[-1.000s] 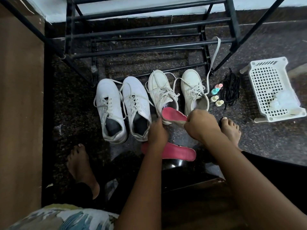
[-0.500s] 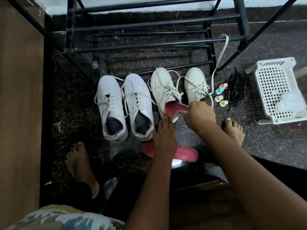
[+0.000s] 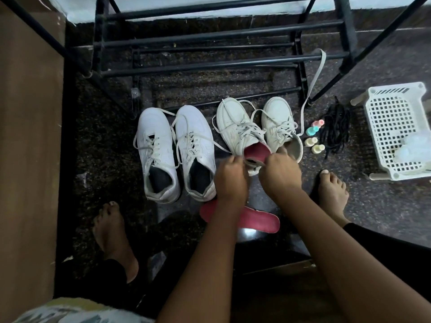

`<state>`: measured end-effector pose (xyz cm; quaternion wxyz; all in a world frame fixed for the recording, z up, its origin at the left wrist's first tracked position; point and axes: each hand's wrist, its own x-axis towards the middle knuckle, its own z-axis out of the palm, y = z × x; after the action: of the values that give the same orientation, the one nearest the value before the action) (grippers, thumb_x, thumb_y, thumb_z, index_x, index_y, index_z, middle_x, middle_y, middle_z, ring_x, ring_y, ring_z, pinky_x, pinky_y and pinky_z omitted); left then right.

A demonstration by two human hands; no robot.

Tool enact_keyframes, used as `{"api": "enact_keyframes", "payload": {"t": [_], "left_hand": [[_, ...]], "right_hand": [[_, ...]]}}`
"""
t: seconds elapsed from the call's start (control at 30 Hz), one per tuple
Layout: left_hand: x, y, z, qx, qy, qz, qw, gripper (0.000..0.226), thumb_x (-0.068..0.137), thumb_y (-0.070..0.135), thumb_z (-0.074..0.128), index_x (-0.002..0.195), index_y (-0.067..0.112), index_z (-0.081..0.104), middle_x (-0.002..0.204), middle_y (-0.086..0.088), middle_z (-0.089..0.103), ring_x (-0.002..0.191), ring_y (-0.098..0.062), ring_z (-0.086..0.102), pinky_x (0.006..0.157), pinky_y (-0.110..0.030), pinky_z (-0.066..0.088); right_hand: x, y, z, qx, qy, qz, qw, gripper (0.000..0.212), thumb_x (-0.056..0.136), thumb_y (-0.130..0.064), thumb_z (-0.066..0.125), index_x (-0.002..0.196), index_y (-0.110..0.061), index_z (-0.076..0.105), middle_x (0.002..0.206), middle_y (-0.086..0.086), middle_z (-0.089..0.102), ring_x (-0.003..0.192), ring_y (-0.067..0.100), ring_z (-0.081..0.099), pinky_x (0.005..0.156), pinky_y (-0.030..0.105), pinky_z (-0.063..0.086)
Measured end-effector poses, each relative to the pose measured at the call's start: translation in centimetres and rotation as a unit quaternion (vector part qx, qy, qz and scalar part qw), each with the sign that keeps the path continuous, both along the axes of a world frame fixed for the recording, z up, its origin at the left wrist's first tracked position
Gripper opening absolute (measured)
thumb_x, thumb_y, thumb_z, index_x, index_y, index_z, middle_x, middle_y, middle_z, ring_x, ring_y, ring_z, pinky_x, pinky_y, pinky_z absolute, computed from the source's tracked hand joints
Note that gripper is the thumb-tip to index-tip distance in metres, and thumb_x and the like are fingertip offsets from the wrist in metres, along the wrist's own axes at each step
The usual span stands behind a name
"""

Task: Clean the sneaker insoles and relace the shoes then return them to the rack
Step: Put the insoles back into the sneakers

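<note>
- A wood panel (image 3: 30,136) fills the left edge. Beside it a bare left foot (image 3: 112,234) stands on the dark speckled floor (image 3: 105,141).
- The black rack (image 3: 210,64) stands at the top. All four sneakers sit on the floor in front of it, toes toward it.
- The white pair (image 3: 156,155) stands side by side, loosely laced, with dark insoles inside.
- Right of the pair, a cream sneaker (image 3: 235,129) sits angled with its toe turned left, its laces slack.
- The left hand (image 3: 229,180) has its fingers curled and grips that sneaker's heel rim.
- A pink insole (image 3: 256,152) has its front end inside the cream sneaker. Its rear end sticks out between the two hands.
- The right hand (image 3: 279,176) curls over the insole's rear end and holds it. Its fingertips are hidden.
- A second insole (image 3: 258,221) lies flat on the floor near the person, partly under the left forearm.
- The other cream sneaker (image 3: 277,122) stands just right of the first.
- A pale lace (image 3: 314,80) hangs from a rack bar and reaches down beside it.
- Four small bottles (image 3: 314,136) lie in a row next to it, with a bundle of black laces (image 3: 335,129) just beyond.
- The right foot (image 3: 331,192) stands below the bottles.
- A white basket (image 3: 394,113) sits at the right edge, with something translucent inside.
</note>
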<state>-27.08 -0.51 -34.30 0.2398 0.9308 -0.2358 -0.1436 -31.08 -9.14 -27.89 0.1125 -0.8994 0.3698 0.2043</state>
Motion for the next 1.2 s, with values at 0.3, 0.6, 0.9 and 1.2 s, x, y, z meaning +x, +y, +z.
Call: {"api": "enact_keyframes", "payload": {"t": [0.3, 0.6, 0.9, 1.2], "left_hand": [[6.8, -6.4, 0.4, 0.239, -0.086, -0.236, 0.938, 0.03, 0.09, 0.013, 0.055, 0.118, 0.003, 0.06, 0.121, -0.01, 0.055, 0.115, -0.028, 0.051, 0.089, -0.036, 0.045], [7.5, -6.3, 0.6, 0.232, -0.057, -0.331, 0.913, 0.029, 0.089, 0.006, 0.047, 0.118, 0.004, 0.051, 0.12, -0.011, 0.054, 0.109, -0.031, 0.057, 0.086, -0.039, 0.046], [9.1, -6.2, 1.1, 0.264, -0.039, -0.368, 0.891, 0.024, 0.091, 0.006, 0.044, 0.114, 0.006, 0.05, 0.113, -0.016, 0.059, 0.106, -0.033, 0.056, 0.076, -0.036, 0.042], [9.0, -6.4, 1.1, 0.221, 0.025, -0.331, 0.917, 0.006, 0.089, 0.004, 0.049, 0.09, 0.008, 0.054, 0.095, -0.013, 0.056, 0.086, -0.028, 0.054, 0.066, -0.031, 0.035]], "right_hand": [[-2.5, 0.3, -4.3, 0.066, -0.135, -0.005, 0.989, 0.021, 0.086, -0.015, 0.059, 0.094, 0.0, 0.069, 0.105, 0.019, 0.055, 0.098, 0.039, 0.053, 0.075, 0.04, 0.049], [-0.2, 2.5, -6.6, 0.066, -0.211, -0.069, 0.973, 0.015, 0.079, -0.009, 0.061, 0.09, -0.004, 0.07, 0.096, 0.018, 0.052, 0.086, 0.036, 0.051, 0.065, 0.039, 0.047], [2.8, 3.2, -5.3, 0.108, -0.12, -0.101, 0.982, 0.027, 0.092, -0.012, 0.045, 0.111, -0.006, 0.063, 0.122, 0.009, 0.042, 0.11, 0.03, 0.043, 0.078, 0.035, 0.043], [3.4, 3.2, -6.7, 0.111, -0.047, -0.088, 0.989, 0.035, 0.094, -0.008, 0.043, 0.129, -0.005, 0.047, 0.134, 0.009, 0.035, 0.12, 0.031, 0.036, 0.079, 0.039, 0.043]]}}
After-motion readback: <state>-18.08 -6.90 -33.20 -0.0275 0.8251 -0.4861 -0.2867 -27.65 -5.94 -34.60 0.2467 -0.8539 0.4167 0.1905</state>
